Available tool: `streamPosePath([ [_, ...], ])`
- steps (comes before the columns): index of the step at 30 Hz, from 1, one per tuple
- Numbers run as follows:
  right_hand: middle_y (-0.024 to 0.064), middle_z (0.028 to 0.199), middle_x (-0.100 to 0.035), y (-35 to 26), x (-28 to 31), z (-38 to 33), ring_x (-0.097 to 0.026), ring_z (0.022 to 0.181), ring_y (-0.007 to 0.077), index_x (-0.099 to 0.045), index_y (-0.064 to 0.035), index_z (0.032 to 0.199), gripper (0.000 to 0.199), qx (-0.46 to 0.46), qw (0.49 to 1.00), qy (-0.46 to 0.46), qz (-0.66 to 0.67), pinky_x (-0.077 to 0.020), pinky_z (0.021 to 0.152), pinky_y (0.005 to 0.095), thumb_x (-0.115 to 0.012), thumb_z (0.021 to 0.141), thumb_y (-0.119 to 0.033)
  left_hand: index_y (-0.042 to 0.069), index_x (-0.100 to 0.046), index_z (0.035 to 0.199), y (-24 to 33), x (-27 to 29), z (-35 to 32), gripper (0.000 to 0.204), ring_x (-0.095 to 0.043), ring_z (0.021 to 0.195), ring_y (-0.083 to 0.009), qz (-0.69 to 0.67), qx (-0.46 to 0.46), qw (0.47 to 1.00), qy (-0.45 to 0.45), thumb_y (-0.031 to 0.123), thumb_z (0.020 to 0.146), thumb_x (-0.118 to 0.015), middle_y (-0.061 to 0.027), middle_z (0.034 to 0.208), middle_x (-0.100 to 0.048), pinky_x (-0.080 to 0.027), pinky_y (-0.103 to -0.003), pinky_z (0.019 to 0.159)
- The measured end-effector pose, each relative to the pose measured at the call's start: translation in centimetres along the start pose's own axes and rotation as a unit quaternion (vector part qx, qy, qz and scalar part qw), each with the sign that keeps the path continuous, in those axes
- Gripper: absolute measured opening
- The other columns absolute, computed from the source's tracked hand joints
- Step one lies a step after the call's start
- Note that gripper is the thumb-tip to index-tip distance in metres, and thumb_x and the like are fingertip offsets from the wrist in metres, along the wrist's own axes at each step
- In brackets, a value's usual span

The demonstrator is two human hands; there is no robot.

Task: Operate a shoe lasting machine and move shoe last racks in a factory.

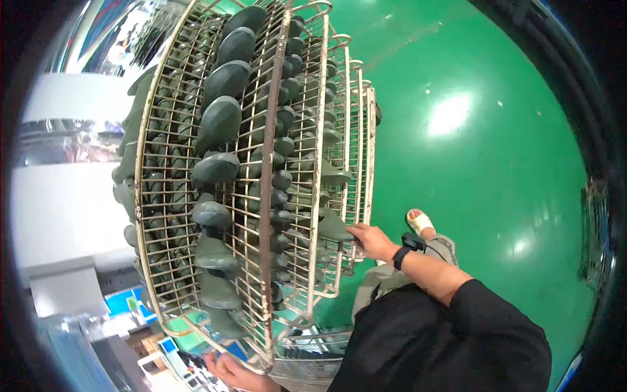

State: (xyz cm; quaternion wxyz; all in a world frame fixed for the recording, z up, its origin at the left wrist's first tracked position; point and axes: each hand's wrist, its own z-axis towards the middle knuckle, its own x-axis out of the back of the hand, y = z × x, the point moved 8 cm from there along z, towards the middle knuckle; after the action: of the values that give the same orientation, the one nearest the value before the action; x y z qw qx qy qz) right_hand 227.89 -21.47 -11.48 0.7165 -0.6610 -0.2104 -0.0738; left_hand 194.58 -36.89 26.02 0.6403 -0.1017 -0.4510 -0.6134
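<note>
A: ok what's the big stuff here?

B: Mostly green floor point(496, 157), filling the right side of the frame. Then a wire rack point(266, 183) running from the top edge to lower center, cream paint with a brownish rusty bar. Black shirt point(444, 340) at bottom right of center.

A: anything in the rack?

B: Loads. Rows of dark green boot-like pieces point(221, 119), rounded ends poking out between the wires, from the top of the frame down to lower center left.

A: so how far along is it?

B: My read is well filled, several rows occupied. The wires and overlap hide the inside, so no clue how much is left.

A: and the hands?

B: Well apart. Left hand point(230, 371) is at the bottom edge, left of center, right by the rack's lower rim. Can't tell if it's gripping that. Right hand point(371, 242) is just right of center, fingertips at the end of one olive piece point(334, 227) sticking out of the rack's right side. Looks like contact, but I can't tell if it's clamped on. I'd call that one unfinished.

A: smaller bits?

B: Pale sandal point(418, 221) right of center, and a black wristband point(400, 257) on the right wrist.
</note>
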Motion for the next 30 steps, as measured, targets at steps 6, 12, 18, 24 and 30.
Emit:
streamPosePath([
  [6,0.0217,0.122,-0.059,-0.8,3.9,-3.1,-0.063,0.098,0.0396,-0.054,0.0021,0.127,0.046,0.068,0.994,-0.076,-0.031,-0.0544,0.082,0.0460,-0.061,0.084,-0.008,-0.006,-0.053,0.125,2.4,0.0,0.2,0.033,-0.045,0.132,-0.0280,0.018,0.113,0.993,0.011,0.004,0.095,-0.047,-0.0150,0.144,-0.047,-0.033,-0.037,0.112],
  [12,0.0244,0.138,-0.052,-1.6,4.7,-8.4,-0.060,0.111,0.0393,-0.052,0.0055,0.132,0.055,0.221,0.951,-0.082,-0.201,-0.0590,0.079,0.0415,-0.059,0.080,-0.012,-0.004,-0.057,0.124,2.2,-0.4,-0.5,0.037,-0.041,0.138,-0.0275,0.074,0.120,0.990,0.007,-0.001,0.089,-0.046,-0.0146,0.148,-0.045,-0.029,-0.039,0.116],
  [18,0.0230,0.141,-0.050,-0.8,4.3,-8.6,-0.056,0.115,0.0405,-0.051,0.0041,0.135,0.059,0.216,0.947,-0.099,-0.215,-0.0610,0.075,0.0397,-0.058,0.078,-0.010,-0.002,-0.062,0.117,1.9,0.1,-0.5,0.035,-0.046,0.132,-0.0262,0.041,0.167,0.984,0.048,-0.002,0.086,-0.045,-0.0139,0.143,-0.050,-0.031,-0.038,0.114],
  [24,0.0221,0.144,-0.047,-1.1,3.5,-7.6,-0.056,0.117,0.0406,-0.050,0.0010,0.138,0.063,0.230,0.933,-0.121,-0.247,-0.0588,0.083,0.0399,-0.060,0.077,-0.011,-0.003,-0.062,0.105,1.2,0.7,-0.2,0.024,-0.049,0.125,-0.0246,0.132,0.066,0.989,0.027,0.000,0.088,-0.045,-0.0116,0.143,-0.050,-0.034,-0.036,0.108],
  [30,0.0187,0.134,-0.058,-0.2,5.7,-6.0,-0.065,0.107,0.0333,-0.053,-0.0015,0.133,0.054,0.122,0.977,-0.163,-0.059,-0.0553,0.091,0.0384,-0.066,0.083,-0.013,-0.003,-0.061,0.096,3.2,-0.3,-0.5,0.017,-0.047,0.130,-0.0236,0.073,0.142,0.986,0.053,0.002,0.090,-0.046,-0.0097,0.147,-0.047,-0.033,-0.035,0.110],
])
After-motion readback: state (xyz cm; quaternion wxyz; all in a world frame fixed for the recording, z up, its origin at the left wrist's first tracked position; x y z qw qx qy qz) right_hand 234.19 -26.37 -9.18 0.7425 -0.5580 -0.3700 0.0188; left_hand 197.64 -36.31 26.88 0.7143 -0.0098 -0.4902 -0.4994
